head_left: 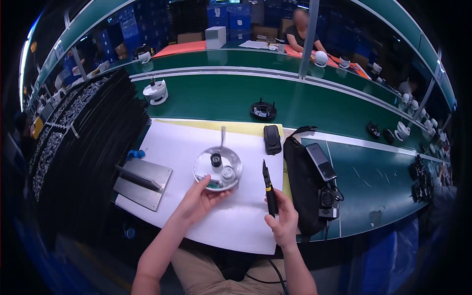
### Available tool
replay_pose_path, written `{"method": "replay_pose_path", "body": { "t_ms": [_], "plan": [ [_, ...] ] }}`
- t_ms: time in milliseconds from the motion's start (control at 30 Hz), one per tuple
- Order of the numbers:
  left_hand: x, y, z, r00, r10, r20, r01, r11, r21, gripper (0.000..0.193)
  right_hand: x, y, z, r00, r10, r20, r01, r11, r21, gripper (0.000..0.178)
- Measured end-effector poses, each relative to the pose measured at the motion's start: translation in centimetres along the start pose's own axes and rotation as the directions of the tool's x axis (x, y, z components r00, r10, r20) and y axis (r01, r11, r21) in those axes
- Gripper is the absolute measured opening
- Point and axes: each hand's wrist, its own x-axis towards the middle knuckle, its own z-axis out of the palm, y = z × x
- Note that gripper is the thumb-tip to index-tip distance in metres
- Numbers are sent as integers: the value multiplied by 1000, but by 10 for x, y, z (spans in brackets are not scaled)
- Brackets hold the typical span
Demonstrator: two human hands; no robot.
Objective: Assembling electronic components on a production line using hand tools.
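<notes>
One open, round white housing (220, 170), apparently a camera's, is cradled in my left hand (198, 201), thumb over its rim, above a white sheet (243, 226) spread on the green worktop (211, 93); whether it touches the paper, I cannot tell. My right hand (283, 217) grips a slim black hand tool (268, 191) with yellow bands, to the right of the housing and apart from it. By my judgement, the work is partway along: a black lens-like barrel (216, 159) and a green circuit board (213, 186) sit inside, but the housing stands uncovered, and its closing looks left to do. Hollow side up, the round housing has no clear long axis; its pale antenna-like stem (223, 135) points away from me, as does the tool's narrow tip
</notes>
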Motion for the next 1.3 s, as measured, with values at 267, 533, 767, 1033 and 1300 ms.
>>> {"method": "replay_pose_path", "body": {
  "t_ms": [267,533,767,1033,1300],
  "plan": [
    [157,91,-27,971,237,2,-237,970,49,54,1,-7,-2,995,-96,-13,93,983,-158,67],
    [286,112,-65,972,235,16,-235,963,128,58,1,-4,4,999,-16,31,23,973,-229,70],
    [280,105,-65,962,181,-202,-106,936,335,73,3,-12,9,998,-53,36,62,930,-362,66],
    [155,55,-15,856,415,-308,-365,907,208,44,5,-9,7,990,-134,-32,116,935,-336,65],
    [144,42,-125,614,732,-297,-563,669,485,26,53,-23,46,976,-198,91,218,877,-428,64]
  ]
}}
